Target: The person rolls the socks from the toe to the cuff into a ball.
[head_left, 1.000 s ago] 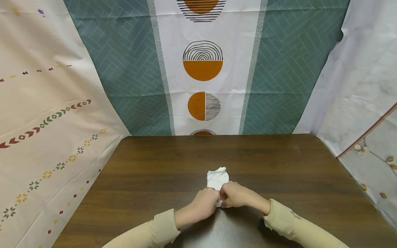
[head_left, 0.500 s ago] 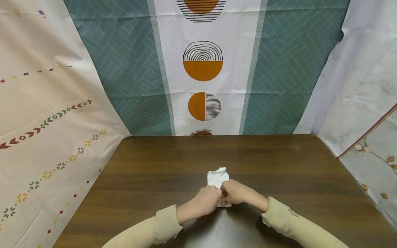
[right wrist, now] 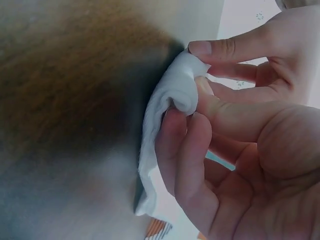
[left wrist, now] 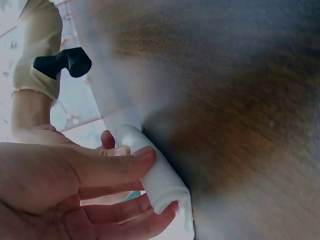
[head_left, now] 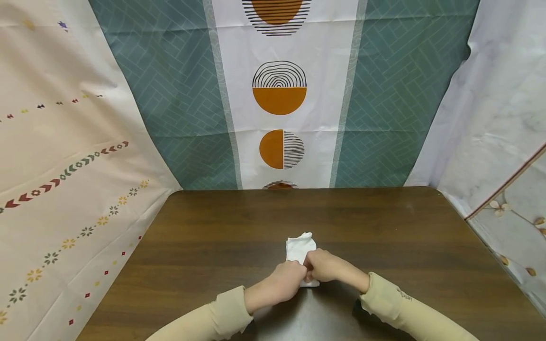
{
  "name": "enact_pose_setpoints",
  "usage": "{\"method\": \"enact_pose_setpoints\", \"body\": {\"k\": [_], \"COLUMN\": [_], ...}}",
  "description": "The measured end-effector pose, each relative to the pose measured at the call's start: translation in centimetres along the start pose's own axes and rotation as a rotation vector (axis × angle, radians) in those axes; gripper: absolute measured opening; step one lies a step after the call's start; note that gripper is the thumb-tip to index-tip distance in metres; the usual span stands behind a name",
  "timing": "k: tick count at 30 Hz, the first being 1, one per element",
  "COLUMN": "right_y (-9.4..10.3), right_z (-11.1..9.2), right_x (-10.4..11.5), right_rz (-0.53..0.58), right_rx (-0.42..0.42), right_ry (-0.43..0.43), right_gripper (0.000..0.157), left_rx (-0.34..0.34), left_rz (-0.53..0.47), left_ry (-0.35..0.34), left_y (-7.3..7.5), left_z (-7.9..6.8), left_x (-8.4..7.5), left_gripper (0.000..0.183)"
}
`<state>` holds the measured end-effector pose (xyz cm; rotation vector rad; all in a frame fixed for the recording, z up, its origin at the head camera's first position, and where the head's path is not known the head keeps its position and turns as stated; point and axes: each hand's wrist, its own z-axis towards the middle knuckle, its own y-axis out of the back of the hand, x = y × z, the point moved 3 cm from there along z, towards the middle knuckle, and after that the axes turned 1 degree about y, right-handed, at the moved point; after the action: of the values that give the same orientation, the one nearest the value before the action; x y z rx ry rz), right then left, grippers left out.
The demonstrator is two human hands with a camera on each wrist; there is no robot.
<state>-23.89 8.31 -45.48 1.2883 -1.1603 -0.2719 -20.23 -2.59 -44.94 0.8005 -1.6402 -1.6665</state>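
Observation:
A narrow strip of folded white cloth (head_left: 300, 248) lies on the brown table, its far end flat with a small raised corner. Its near end is a tight roll, seen in the left wrist view as a white cylinder (left wrist: 161, 177). My left hand (head_left: 286, 279) grips the roll's left side, thumb on top and fingers curled under it. On the other side my right hand (head_left: 325, 266) pinches the roll between thumb and fingers. In the right wrist view the rolled cloth (right wrist: 182, 82) shows its spiral edge, with the flat part trailing away. Both hands nearly touch.
The dark wooden table (head_left: 204, 227) spreads around the hands. A patterned curtain (head_left: 279, 151) hangs behind its far edge. Printed cloths (head_left: 85, 199) cover the left side and a marbled sheet (head_left: 503, 180) the right.
Both hands keep their hold on the rolled end of the cloth and barely move. The whole head view shifts slightly downward.

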Motion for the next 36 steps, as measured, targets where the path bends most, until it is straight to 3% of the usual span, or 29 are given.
{"method": "enact_pose_setpoints", "body": {"k": [12,19,29,36], "right_y": [0.2,-0.1,-0.4,-0.4], "right_z": [-0.3,-0.6,-0.9,-1.7], "right_x": [0.2,-0.1,0.3,1.2], "right_rz": [-0.048,0.001,-0.014,-0.133], "right_rx": [-0.079,-0.139,-0.159,-0.249], "right_ry": [-0.069,0.023,0.019,0.086], "right_gripper": [0.025,0.026,0.022,0.024], "left_rx": [-0.002,0.006,-0.008,-0.027], "left_rz": [-0.005,-0.083,-0.174,-0.221], "left_ry": [-0.037,-0.054,-0.006,0.013], "left_y": [0.3,0.4,0.2,0.2], "left_z": [0.4,0.4,0.4,0.2], "left_x": [0.0,0.3,0.7,0.8], "left_gripper": [0.02,0.024,0.027,0.022]}}
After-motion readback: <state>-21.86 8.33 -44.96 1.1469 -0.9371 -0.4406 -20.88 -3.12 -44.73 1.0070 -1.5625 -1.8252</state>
